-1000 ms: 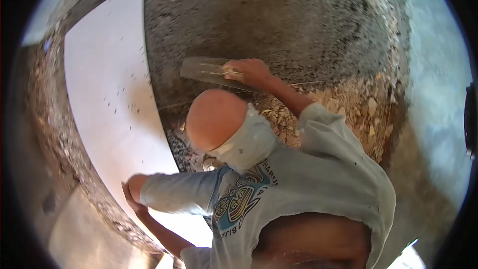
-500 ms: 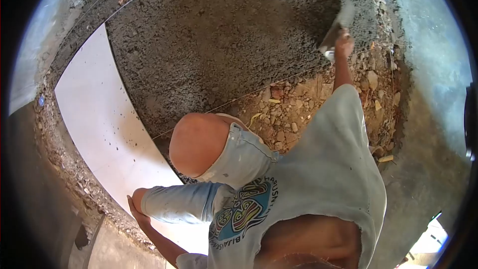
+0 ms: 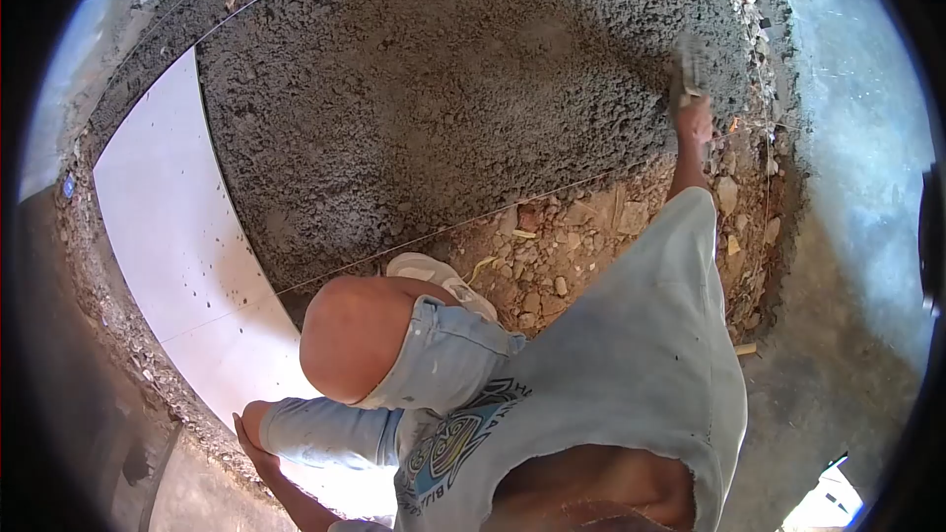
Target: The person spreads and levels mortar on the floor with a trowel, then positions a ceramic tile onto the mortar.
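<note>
Trowel (image 3: 687, 67): swung over from the mortar's (image 3: 443, 108) left part to its right end since a second ago, bit blurry
Right hand (image 3: 696, 121): ours, wrapped round that trowel
Left hand (image 3: 252, 445): on our left knee (image 3: 255, 418), can't tell if it's gripping
Panel (image 3: 163, 207): white, specked, left of the mortar
String (image 3: 443, 231): along the mortar's near edge

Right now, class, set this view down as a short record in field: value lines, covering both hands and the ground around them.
Right hand: fingers closed round a trowel, both blurred
Left hand: resting against a bent knee, no tool seen
Trowel's place: at the rough grey mortar
White tiles: bordering the mortar, scattered with dark specks
Rubble: loose stones beside the mortar
String: running between mortar and rubble
</note>
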The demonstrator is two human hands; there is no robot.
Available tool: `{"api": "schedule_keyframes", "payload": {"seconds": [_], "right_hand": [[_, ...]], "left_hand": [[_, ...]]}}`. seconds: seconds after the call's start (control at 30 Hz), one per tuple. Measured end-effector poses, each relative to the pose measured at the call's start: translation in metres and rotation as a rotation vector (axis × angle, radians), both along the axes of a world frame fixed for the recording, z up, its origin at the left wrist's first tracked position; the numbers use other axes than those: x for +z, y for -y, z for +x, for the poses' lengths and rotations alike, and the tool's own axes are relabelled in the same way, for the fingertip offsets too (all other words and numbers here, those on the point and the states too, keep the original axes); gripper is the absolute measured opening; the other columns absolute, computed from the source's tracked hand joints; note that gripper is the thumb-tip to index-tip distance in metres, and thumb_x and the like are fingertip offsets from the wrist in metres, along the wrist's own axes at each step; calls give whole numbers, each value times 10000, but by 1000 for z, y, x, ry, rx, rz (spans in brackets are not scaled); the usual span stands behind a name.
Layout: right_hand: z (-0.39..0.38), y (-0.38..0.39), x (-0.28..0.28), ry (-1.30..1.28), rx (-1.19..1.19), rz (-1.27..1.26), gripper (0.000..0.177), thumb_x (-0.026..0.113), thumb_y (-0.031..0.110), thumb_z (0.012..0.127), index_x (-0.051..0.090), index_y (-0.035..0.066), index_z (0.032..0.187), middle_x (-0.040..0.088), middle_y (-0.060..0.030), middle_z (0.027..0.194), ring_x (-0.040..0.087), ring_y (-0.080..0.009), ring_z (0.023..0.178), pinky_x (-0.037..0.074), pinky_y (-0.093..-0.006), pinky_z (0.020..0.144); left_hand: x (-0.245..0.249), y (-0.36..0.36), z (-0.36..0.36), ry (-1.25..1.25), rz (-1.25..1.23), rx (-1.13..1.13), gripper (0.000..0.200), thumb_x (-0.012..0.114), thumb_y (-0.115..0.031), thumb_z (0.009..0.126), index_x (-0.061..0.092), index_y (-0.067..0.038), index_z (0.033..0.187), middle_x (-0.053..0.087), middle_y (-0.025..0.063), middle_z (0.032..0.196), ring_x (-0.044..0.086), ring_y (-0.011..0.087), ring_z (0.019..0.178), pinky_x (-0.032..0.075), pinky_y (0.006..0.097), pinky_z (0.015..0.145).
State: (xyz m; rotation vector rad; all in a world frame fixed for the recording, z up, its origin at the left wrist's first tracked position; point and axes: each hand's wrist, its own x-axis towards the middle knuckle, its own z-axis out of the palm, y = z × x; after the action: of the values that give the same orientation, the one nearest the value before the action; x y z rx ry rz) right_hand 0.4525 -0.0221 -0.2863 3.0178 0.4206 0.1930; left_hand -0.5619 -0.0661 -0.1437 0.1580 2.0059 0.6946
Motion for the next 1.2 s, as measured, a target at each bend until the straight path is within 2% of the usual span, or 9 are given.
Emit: {"api": "schedule_keyframes", "payload": {"seconds": [0.13, 0.3, 0.47, 0.57, 0.7, 0.8, 0.93, 1.07, 1.2], "right_hand": [[-51, -25, -18, -27, 206, 33, 477, 604, 379, 917, 393, 125, 1261, 690, -211, 939, 662, -447, 877, 522, -546, 724], [-107, -27, -36, -137, 501, 19, 536, 632, 435, 894, 449, 93, 1264, 675, -239, 895, 644, -443, 808, 495, -554, 686], [-221, -65, -27, -297, 699, 141, 484, 637, 421, 894, 474, 96, 1213, 665, -240, 861, 637, -456, 792, 493, -536, 655], [-292, -90, -7, -236, 959, 234, 451, 638, 427, 895, 485, 103, 1169, 663, -248, 846, 635, -461, 747, 495, -519, 622], [-275, -100, 0, -219, 539, 169, 542, 629, 477, 897, 467, 71, 1217, 665, -261, 895, 644, -466, 779, 506, -522, 627], [-268, -91, -9, -116, 532, 129, 551, 596, 475, 923, 454, 37, 1226, 660, -280, 933, 645, -480, 813, 511, -539, 664], [-343, -95, -37, -321, 632, 193, 531, 558, 446, 953, 418, 20, 1238, 649, -292, 988, 636, -484, 883, 507, -551, 724], [-463, -109, -16, -424, 744, 188, 494, 553, 400, 965, 400, 24, 1246, 644, -275, 1032, 634, -475, 909, 501, -558, 719], [-514, -119, -31, -454, 956, 257, 396, 558, 332, 963, 450, 49, 1218, 658, -218, 1042, 639, -448, 928, 487, -548, 759]], "left_hand": [[-8, -8, -20, 47, -28, -61, 883, 614, -669, 811, 416, -63, 1423, 457, 177, 1409, 502, 348, 1245, 454, 466, 1009], [-17, -16, -18, 97, -3, -31, 768, 608, -613, 851, 496, -43, 1353, 536, 183, 1337, 568, 330, 1174, 495, 450, 968], [-11, -20, -2, 146, 28, -16, 743, 596, -599, 866, 524, -8, 1312, 595, 181, 1254, 604, 308, 1127, 514, 434, 941], [-14, -16, -9, 198, 56, -94, 726, 589, -593, 875, 536, -6, 1300, 601, 180, 1244, 606, 297, 1124, 515, 419, 938], [0, 9, -4, 61, 80, 4, 597, 546, -545, 928, 589, -27, 1222, 649, 138, 1106, 626, 258, 1032, 496, 382, 929], [-4, 37, -10, 200, 182, 63, 510, 465, -495, 987, 616, -32, 1141, 658, 125, 1041, 620, 248, 985, 490, 382, 914], [10, 50, 5, 195, 263, -42, 509, 340, -438, 1039, 623, -16, 1073, 658, 126, 1035, 610, 233, 979, 481, 378, 904], [15, 66, 6, -7, 369, -318, 513, 358, -449, 1023, 631, -14, 1030, 657, 121, 1031, 603, 217, 962, 471, 358, 891], [20, 76, 7, -5, 382, -319, 514, 364, -447, 1019, 641, -15, 1001, 660, 126, 1020, 607, 223, 951, 472, 362, 885]]}}
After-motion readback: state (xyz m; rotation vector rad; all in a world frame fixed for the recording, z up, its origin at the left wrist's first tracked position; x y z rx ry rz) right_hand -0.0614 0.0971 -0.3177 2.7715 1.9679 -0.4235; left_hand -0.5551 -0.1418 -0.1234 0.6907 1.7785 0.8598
